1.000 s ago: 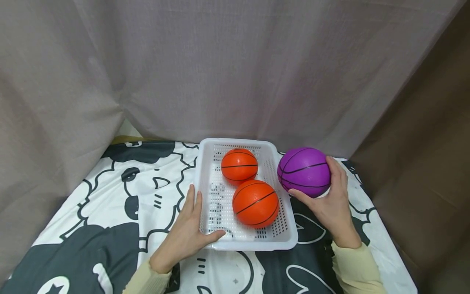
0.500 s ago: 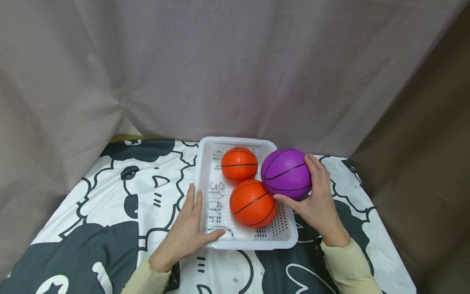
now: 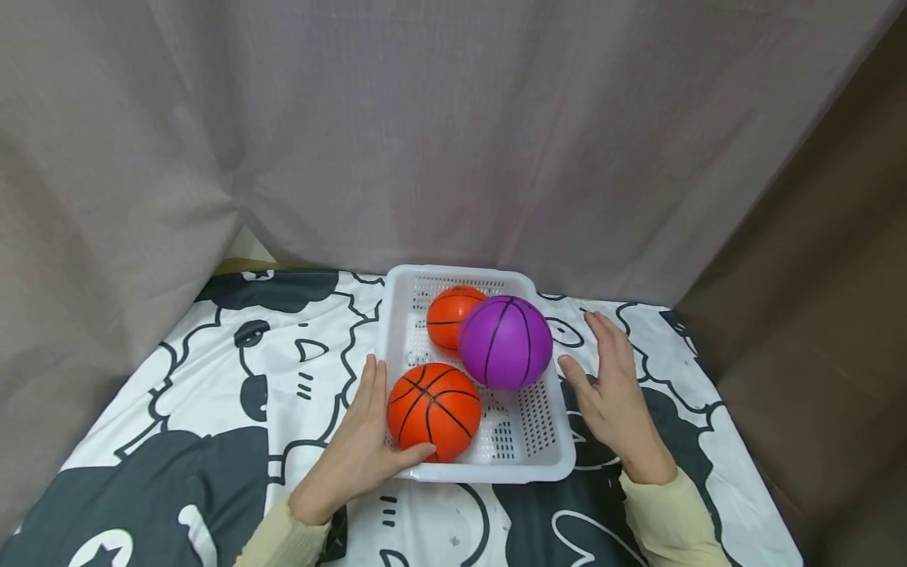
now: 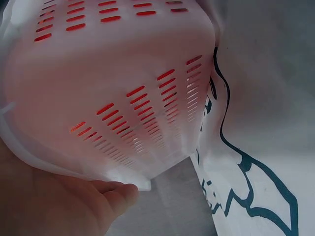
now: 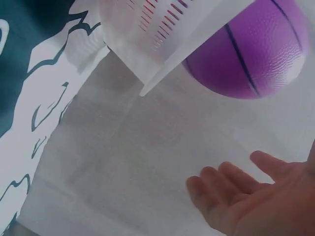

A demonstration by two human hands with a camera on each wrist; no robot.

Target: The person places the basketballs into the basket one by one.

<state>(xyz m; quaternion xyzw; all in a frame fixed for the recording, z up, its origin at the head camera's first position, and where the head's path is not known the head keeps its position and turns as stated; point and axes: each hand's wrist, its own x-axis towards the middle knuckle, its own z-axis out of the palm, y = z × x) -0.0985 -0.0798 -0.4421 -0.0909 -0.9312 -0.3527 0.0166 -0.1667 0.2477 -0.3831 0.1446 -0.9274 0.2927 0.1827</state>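
Observation:
A white perforated plastic basket (image 3: 560, 465) holds two orange toy basketballs and a purple one. The smaller orange ball (image 3: 446, 315) lies toward the back. Nearer the front left corner sits the larger orange ball (image 3: 434, 413). The purple ball (image 3: 505, 343) is at the right side, overlapping the small orange one in the head view. My left hand (image 3: 361, 445) rests along the basket's left rim, fingers straight and thumb over the front corner. Off the right side, my right hand (image 3: 618, 394) has relaxed fingers and holds nothing; a gap parts it from the purple ball (image 5: 251, 49).
Beneath the basket lies a black and white cartoon-print cloth (image 3: 305, 394). A grey curtain (image 3: 453, 134) hangs right behind the basket, and a brown curtain (image 3: 815, 315) closes off the right side.
My right hand has brought the purple ball leftward into the basket and let go of it. The larger orange ball has rolled to the front left. My left hand has stayed put.

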